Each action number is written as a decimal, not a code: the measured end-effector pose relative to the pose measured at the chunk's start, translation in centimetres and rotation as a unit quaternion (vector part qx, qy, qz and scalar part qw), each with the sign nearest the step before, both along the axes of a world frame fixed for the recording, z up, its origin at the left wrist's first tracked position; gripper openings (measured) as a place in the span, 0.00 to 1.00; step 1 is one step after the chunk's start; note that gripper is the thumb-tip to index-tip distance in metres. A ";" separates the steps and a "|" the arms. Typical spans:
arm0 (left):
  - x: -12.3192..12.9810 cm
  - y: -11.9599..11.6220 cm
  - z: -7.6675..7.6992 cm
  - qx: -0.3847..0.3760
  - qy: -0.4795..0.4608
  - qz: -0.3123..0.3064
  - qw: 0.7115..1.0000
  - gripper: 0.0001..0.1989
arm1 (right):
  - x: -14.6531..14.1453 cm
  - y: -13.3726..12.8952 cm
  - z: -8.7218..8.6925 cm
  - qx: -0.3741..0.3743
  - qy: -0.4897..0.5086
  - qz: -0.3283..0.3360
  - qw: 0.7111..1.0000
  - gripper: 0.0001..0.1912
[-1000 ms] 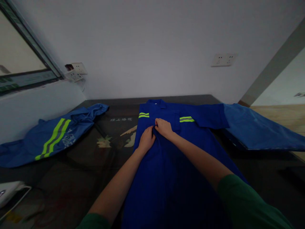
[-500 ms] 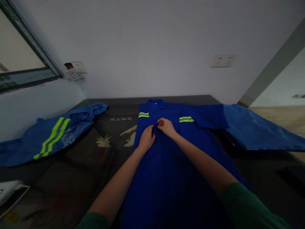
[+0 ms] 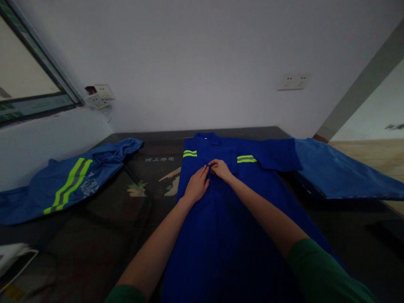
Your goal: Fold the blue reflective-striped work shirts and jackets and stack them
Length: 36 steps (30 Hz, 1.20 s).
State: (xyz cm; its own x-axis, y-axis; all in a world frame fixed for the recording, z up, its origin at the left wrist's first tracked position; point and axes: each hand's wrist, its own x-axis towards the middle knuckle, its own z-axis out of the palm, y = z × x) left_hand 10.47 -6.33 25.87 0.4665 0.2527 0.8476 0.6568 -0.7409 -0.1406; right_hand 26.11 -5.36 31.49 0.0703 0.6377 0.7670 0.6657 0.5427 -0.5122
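Note:
A dark blue work garment (image 3: 233, 219) with yellow-green reflective bands lies spread on a dark table (image 3: 104, 235), its collar toward the wall. My left hand (image 3: 197, 184) rests on its front opening, fingers close together and fingertips at the cloth edge. Just to the right, my right hand (image 3: 220, 169) pinches the same front edge between thumb and forefinger. The fingertips of both hands nearly meet there. Whether a button lies between them is too small to tell.
At the left lies a crumpled blue garment (image 3: 72, 176) with reflective stripes. Lighter blue cloth (image 3: 344, 172) extends past the right table edge. A white device (image 3: 12, 256) with a cable sits at the lower left. Sockets (image 3: 292, 81) are on the wall.
My left hand has shifted slightly right and flattened onto the cloth. The raised fold of the front edge between my hands now lies lower. My right hand has barely moved.

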 end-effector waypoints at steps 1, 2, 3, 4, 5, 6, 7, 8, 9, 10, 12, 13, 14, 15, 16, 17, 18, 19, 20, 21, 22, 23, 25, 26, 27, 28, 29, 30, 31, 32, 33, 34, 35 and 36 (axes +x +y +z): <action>0.1 0.0 -0.1 -0.002 0.010 0.008 1.000 0.26 | 0.3 -0.1 0.1 -0.001 0.001 0.005 1.000 0.15; 0.2 0.0 -0.2 -0.005 0.018 0.018 1.000 0.25 | 0.8 -0.2 0.1 0.000 0.003 0.008 1.000 0.15; 0.3 0.0 -0.2 -0.010 0.024 0.028 0.999 0.25 | 1.2 -0.4 0.2 0.004 0.004 0.009 1.000 0.15; 0.3 -0.1 -0.3 -0.016 0.029 0.037 0.999 0.25 | 1.8 -0.6 0.3 0.009 0.006 0.009 1.000 0.15; 0.4 -0.1 -0.3 -0.024 0.034 0.046 0.998 0.24 | 2.3 -1.0 0.3 0.013 0.006 0.007 1.000 0.14; 0.4 -0.2 -0.3 -0.031 0.038 0.054 0.997 0.24 | 2.8 -1.4 0.3 0.017 0.006 0.005 1.000 0.13; 0.4 -0.4 -0.1 -0.039 0.043 0.061 0.996 0.24 | 3.3 -1.8 0.2 0.021 0.004 0.003 1.000 0.13; 0.5 -0.5 0.1 -0.046 0.046 0.066 0.996 0.25 | 3.7 -2.3 0.1 0.024 0.000 0.001 1.000 0.12; 0.5 -0.7 0.3 -0.051 0.047 0.069 0.995 0.25 | 4.0 -2.9 -0.1 0.029 -0.005 0.001 1.000 0.12; 0.5 -0.9 0.7 -0.055 0.047 0.069 0.995 0.24 | 4.3 -3.6 -0.3 0.036 -0.012 0.002 0.999 0.12; 0.5 -1.0 1.5 -0.049 0.035 0.065 0.996 0.22 | 4.8 -5.0 -0.7 0.052 -0.024 0.002 0.998 0.12; 0.6 -1.0 1.8 -0.036 0.021 0.064 0.997 0.20 | 5.0 -5.7 -1.0 0.061 -0.030 0.000 0.998 0.12; 0.7 -0.9 2.0 -0.017 0.005 0.063 0.998 0.19 | 5.2 -6.5 -1.4 0.070 -0.039 -0.003 0.997 0.12; 0.9 -0.6 2.2 0.002 -0.010 0.063 0.998 0.19 | 5.3 -7.1 -1.8 0.080 -0.051 -0.007 0.996 0.11; 1.1 -0.2 2.2 0.016 -0.022 0.064 0.998 0.20 | 5.5 -7.7 -2.3 0.088 -0.066 -0.011 0.994 0.12; 1.3 0.2 2.1 0.021 -0.026 0.065 0.997 0.22 | 5.7 -8.3 -2.9 0.095 -0.085 -0.014 0.992 0.12; 1.5 0.6 2.0 0.017 -0.021 0.068 0.997 0.23 | 5.7 -8.7 -3.6 0.101 -0.108 -0.015 0.989 0.12; 1.7 1.0 1.8 0.004 -0.010 0.075 0.997 0.25 | 5.8 -9.0 -4.3 0.105 -0.134 -0.013 0.985 0.12; 1.9 1.3 1.7 -0.012 0.004 0.085 0.996 0.26 | 5.8 -9.2 -5.1 0.106 -0.161 -0.011 0.981 0.12; 2.1 1.5 1.6 -0.027 0.019 0.099 0.995 0.27 | 5.7 -9.4 -5.9 0.106 -0.187 -0.010 0.977 0.13; 2.2 1.6 1.6 -0.041 0.033 0.115 0.992 0.27 | 5.5 -9.4 -6.7 0.103 -0.212 -0.010 0.972 0.14; 2.2 1.6 1.6 -0.053 0.045 0.132 0.989 0.28 | 5.3 -9.5 -7.4 0.099 -0.235 -0.012 0.967 0.16; 2.3 1.3 1.7 -0.067 0.063 0.161 0.983 0.28 | 4.8 -9.5 -8.5 0.086 -0.277 -0.024 0.957 0.20; 2.3 1.1 1.8 -0.069 0.068 0.171 0.980 0.28 | 4.5 -9.6 -8.9 0.079 -0.298 -0.035 0.951 0.22; 2.2 0.9 1.9 -0.067 0.071 0.179 0.979 0.28 | 4.3 -9.6 -9.2 0.073 -0.320 -0.048 0.943 0.24; 2.2 0.7 1.9 -0.063 0.073 0.184 0.978 0.28 | 4.0 -9.7 -9.4 0.069 -0.341 -0.062 0.935 0.25; 2.2 0.6 1.9 -0.060 0.073 0.187 0.978 0.27 | 3.8 -9.8 -9.5 0.066 -0.359 -0.078 0.928 0.26; 2.2 0.5 1.9 -0.058 0.072 0.188 0.978 0.27 | 3.6 -9.8 -9.6 0.066 -0.373 -0.091 0.921 0.27; 2.2 0.5 1.9 -0.058 0.070 0.189 0.978 0.27 | 3.5 -9.9 -9.6 0.066 -0.385 -0.100 0.915 0.27; 2.2 0.4 1.9 -0.059 0.069 0.189 0.978 0.27 | 3.4 -10.0 -9.7 0.067 -0.393 -0.107 0.911 0.28; 2.2 0.4 1.9 -0.062 0.068 0.188 0.978 0.27 | 3.4 -10.1 -9.8 0.067 -0.398 -0.112 0.908 0.28; 2.3 0.3 1.9 -0.065 0.068 0.187 0.978 0.27 | 3.3 -10.1 -9.8 0.067 -0.401 -0.115 0.906 0.28; 2.3 0.3 2.0 -0.069 0.068 0.186 0.978 0.26 | 3.3 -10.2 -9.8 0.067 -0.403 -0.116 0.906 0.28; 2.3 0.2 2.2 -0.073 0.068 0.185 0.978 0.26 | 3.3 -10.3 -9.7 0.067 -0.403 -0.117 0.905 0.28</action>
State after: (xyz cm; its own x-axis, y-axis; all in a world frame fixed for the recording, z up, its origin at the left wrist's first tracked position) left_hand 12.76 -6.17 28.09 0.4260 0.5395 0.7263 0.8663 -0.4746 -0.1555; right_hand 29.37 -15.62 21.83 -0.4252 0.5757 0.6984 0.8987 0.3599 0.2505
